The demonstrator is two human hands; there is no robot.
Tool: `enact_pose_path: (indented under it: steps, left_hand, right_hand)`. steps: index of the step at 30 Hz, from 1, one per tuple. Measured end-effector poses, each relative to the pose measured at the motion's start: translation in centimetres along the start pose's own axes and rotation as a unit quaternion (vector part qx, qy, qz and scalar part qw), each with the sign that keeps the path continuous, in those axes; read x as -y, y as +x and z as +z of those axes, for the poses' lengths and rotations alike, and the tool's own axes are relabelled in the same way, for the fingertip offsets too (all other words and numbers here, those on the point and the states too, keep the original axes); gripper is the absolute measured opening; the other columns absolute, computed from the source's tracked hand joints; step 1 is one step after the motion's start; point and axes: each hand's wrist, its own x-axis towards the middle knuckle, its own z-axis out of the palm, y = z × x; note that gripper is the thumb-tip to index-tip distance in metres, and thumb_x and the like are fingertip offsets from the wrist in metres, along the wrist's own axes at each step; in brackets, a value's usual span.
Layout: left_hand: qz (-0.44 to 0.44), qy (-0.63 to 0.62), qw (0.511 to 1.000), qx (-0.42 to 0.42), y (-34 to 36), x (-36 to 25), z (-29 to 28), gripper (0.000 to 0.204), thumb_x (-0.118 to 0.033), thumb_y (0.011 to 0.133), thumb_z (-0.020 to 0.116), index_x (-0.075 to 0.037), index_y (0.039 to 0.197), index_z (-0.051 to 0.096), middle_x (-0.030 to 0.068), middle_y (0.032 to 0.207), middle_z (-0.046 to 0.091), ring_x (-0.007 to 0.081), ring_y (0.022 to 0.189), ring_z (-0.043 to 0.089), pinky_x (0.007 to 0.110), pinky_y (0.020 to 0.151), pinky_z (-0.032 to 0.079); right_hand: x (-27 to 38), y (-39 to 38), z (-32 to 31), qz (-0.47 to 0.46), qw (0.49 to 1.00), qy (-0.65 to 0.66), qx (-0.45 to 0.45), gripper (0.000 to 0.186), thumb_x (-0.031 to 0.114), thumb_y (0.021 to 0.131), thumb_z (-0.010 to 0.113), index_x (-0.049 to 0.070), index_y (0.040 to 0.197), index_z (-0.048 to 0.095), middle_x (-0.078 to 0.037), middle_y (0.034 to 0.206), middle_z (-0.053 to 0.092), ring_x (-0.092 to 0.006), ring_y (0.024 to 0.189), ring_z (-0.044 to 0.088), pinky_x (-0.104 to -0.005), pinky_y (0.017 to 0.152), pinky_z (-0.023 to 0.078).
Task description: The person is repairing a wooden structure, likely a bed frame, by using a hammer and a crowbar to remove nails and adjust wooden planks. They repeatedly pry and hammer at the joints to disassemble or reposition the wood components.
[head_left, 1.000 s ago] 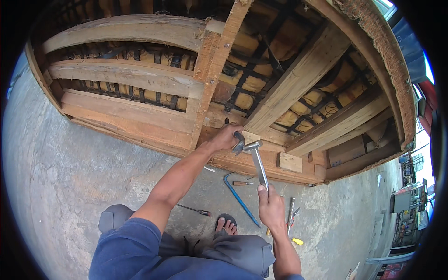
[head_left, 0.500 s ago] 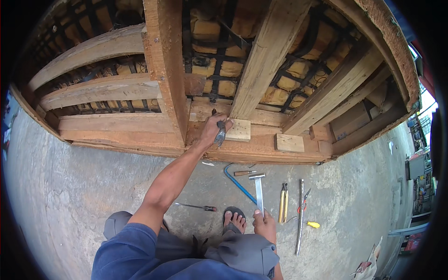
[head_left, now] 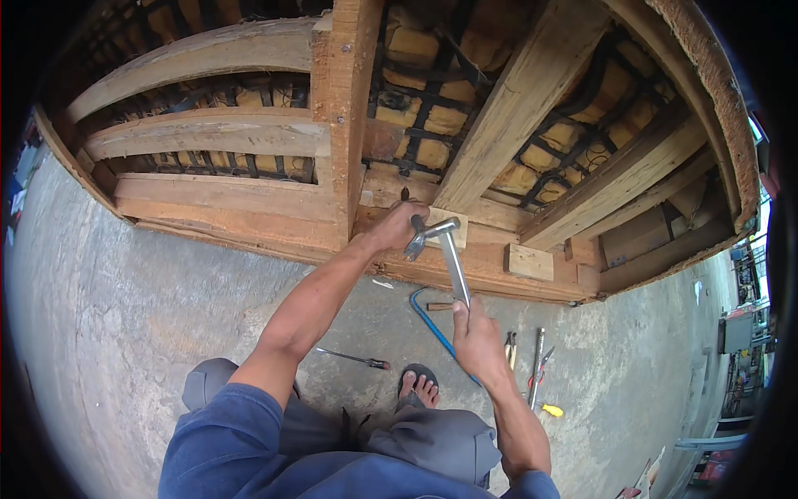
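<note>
My left hand [head_left: 401, 226] is closed around a dark metal tool [head_left: 415, 246] at the lower rail of a wooden frame [head_left: 353, 116]. The tool's dark tip pokes out above the fingers and a broad grey end below; its exact kind is partly hidden. In my right hand [head_left: 480, 337] is a hammer [head_left: 456, 262] with a flat silver handle, raised so that its head is beside the tool's grey end. Whether the two touch, I cannot tell. Just behind the hammer head lies a pale wood block [head_left: 454, 234] fixed to the rail.
Black webbing [head_left: 424, 108] and yellowish padding show between the frame's slats. On the concrete floor [head_left: 208, 299] lie a blue bar [head_left: 432, 327], a screwdriver [head_left: 357, 359], pliers [head_left: 511, 348], a metal rod [head_left: 537, 366] and a yellow-handled tool [head_left: 552, 410]. A second wood block [head_left: 529, 262] sits farther right.
My right hand has lifted the hammer from low near my knee up to the tool in my left hand. The view has shifted slightly, while my left hand keeps its place at the rail.
</note>
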Motion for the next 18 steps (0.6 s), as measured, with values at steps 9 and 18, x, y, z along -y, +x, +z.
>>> enact_pose_path:
  steps: [9,18]
  left_hand:
    - [-0.055,-0.05,0.991,-0.113,-0.4,-3.2,0.7,0.029,-0.005,0.084,0.073,-0.001,0.076,0.045,0.0086,0.068,0.043,0.0207,0.065,0.043,0.038,0.062,0.041]
    - [-0.043,-0.051,0.991,-0.116,-0.4,-3.0,0.0,0.022,0.002,0.085,0.069,0.0,0.077,0.048,0.0172,0.074,0.054,0.0344,0.072,0.054,0.043,0.066,0.044]
  right_hand:
    - [5.3,1.2,-4.5,-0.107,0.815,0.515,-0.242,0.033,0.04,0.109,0.046,0.007,0.107,0.051,0.002,0.061,0.038,-0.0085,0.047,0.032,-0.0272,0.042,0.029]
    - [7.8,2.4,-9.0,-0.043,0.867,0.431,-0.247,0.031,0.035,0.111,0.044,0.01,0.094,0.048,0.005,0.062,0.034,-0.0055,0.047,0.028,-0.0247,0.041,0.028]
